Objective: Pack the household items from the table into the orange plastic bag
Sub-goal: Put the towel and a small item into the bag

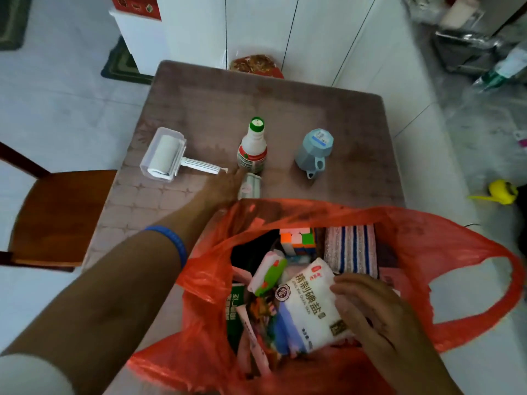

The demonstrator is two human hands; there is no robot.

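The orange plastic bag [427, 232] stands open at the table's near edge. Inside it are a white salt packet [308, 303], a puzzle cube [298, 238], a striped cloth [350, 249] and several packets. My right hand [370, 312] grips the salt packet inside the bag. My left hand [225, 186] reaches over the table, fingers apart, touching a small white cylinder [251, 186] lying behind the bag. On the table stand a white bottle with a green cap [253, 146], an upturned grey-blue cup [313, 149] and a white lint roller [168, 155].
The table [285, 104] has a mauve patterned cover. A wooden chair [57, 215] stands at its left. White cabinets [285, 29] rise behind it, with a wrapped food packet [256, 64] at the far edge. A yellow object [502, 192] lies on the floor at right.
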